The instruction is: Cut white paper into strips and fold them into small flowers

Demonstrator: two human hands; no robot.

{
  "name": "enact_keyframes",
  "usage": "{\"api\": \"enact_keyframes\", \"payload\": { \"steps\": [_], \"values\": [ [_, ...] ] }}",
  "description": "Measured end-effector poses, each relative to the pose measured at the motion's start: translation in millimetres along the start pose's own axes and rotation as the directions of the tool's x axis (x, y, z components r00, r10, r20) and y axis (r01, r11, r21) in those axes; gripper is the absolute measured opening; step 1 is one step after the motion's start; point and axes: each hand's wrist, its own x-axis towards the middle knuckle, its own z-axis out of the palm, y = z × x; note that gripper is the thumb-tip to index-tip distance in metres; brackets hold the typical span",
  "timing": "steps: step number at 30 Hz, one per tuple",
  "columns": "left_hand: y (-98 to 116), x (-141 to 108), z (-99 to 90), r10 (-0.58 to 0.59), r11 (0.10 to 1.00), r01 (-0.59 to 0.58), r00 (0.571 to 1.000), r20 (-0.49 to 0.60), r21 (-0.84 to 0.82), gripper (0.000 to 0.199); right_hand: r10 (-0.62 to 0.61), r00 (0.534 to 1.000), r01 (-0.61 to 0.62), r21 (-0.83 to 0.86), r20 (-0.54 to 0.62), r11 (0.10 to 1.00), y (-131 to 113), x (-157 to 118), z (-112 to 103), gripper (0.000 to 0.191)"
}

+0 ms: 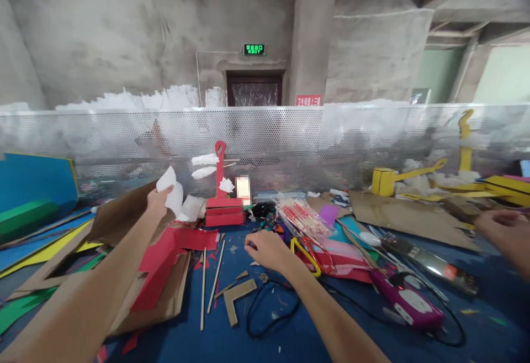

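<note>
My left hand [157, 201] reaches forward on the left, its fingers closed on a thin white sheet of tissue or paper [174, 191]. A second crumpled white sheet [191, 208] lies just right of it. Beyond stands a red cardboard piece [224, 212] with an upright, hook-topped strip [220, 169] and white wads on it. My right hand [267, 247] hovers over the blue table in the middle, fingers curled together; whatever they hold, if anything, is hidden. Close to it are yellow-handled scissors [308, 261] and red-handled scissors [321, 252].
Another person's hand [505, 236] is at the right edge. Thin wooden sticks [202, 291] and an L-shaped cardboard piece [236, 299] lie in front. A bag of sticks [304, 216], a purple device [408, 299] with a black cable, and a clear bottle [430, 263] lie rightward.
</note>
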Motion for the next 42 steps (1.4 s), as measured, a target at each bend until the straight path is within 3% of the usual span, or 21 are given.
{"api": "enact_keyframes", "payload": {
  "steps": [3,6,7,9,12,14,15,17,20,24,28,31,35,37,40,42],
  "values": [
    [20,-17,-4.7,-0.070,0.991,0.078,0.995,0.077,-0.113,0.026,-0.011,1.000,0.013,0.111,-0.018,0.994,0,1,-1,0.024],
    [36,-51,-11.4,-0.052,0.976,0.087,0.983,0.177,-0.200,0.026,-0.022,0.999,0.008,0.423,0.029,0.906,-4,2,0,0.027],
    [40,-67,-13.0,-0.038,0.973,0.086,0.976,0.216,-0.215,0.027,-0.023,0.997,-0.020,0.558,0.069,0.829,-6,3,1,0.030],
    [43,-103,-14.2,-0.032,0.970,0.107,0.946,0.323,-0.217,0.031,-0.043,0.989,-0.093,0.807,0.144,0.583,-13,4,3,0.042],
    [37,-156,-9.7,-0.002,0.971,0.141,0.812,0.583,-0.194,0.046,-0.136,0.979,-0.132,0.981,0.152,0.143,-25,3,8,0.059],
    [28,-180,-4.6,0.030,0.980,0.114,0.728,0.685,-0.165,0.056,-0.148,0.984,-0.101,0.994,0.095,-0.033,-30,5,12,0.062],
    [22,-187,-2.3,0.029,0.985,0.104,0.697,0.716,-0.141,0.058,-0.105,0.993,-0.068,0.995,0.060,-0.068,-31,6,14,0.064],
    [11,-193,0.7,0.031,0.990,0.084,0.635,0.772,-0.109,0.062,0.063,0.998,0.016,0.998,-0.012,-0.058,-28,10,17,0.069],
    [1,-193,0.9,0.047,0.994,0.056,0.571,0.820,-0.096,0.070,0.197,0.976,0.062,0.989,-0.088,0.134,-18,14,16,0.059],
    [1,-193,-0.8,0.112,0.992,-0.016,0.575,0.810,-0.126,0.076,0.136,0.982,0.068,0.915,-0.132,0.398,-13,13,9,0.043],
    [6,-192,-1.5,0.167,0.982,-0.178,0.620,0.767,-0.069,0.065,0.066,0.962,0.193,0.829,-0.266,0.525,-15,14,8,0.040],
    [5,-191,-3.0,0.268,0.946,-0.318,0.662,0.700,-0.062,0.059,0.131,0.955,0.174,0.861,-0.266,0.478,-16,16,11,0.048],
    [0,-194,-3.4,0.430,0.880,-0.458,0.658,0.618,-0.125,0.060,0.112,0.982,0.107,0.939,-0.151,0.328,-18,15,17,0.071],
    [-2,-197,-2.9,0.479,0.850,-0.514,0.662,0.577,-0.115,0.062,0.119,0.980,0.113,0.942,-0.158,0.316,-19,14,20,0.076],
    [-3,-203,-2.3,0.516,0.823,-0.563,0.685,0.514,-0.076,0.066,0.215,0.956,0.127,0.944,-0.198,0.303,-21,17,27,0.075],
    [-1,-206,-2.2,0.525,0.808,-0.587,0.679,0.514,-0.050,0.070,0.279,0.932,0.144,0.944,-0.230,0.297,-21,20,31,0.074]
  ]
}}
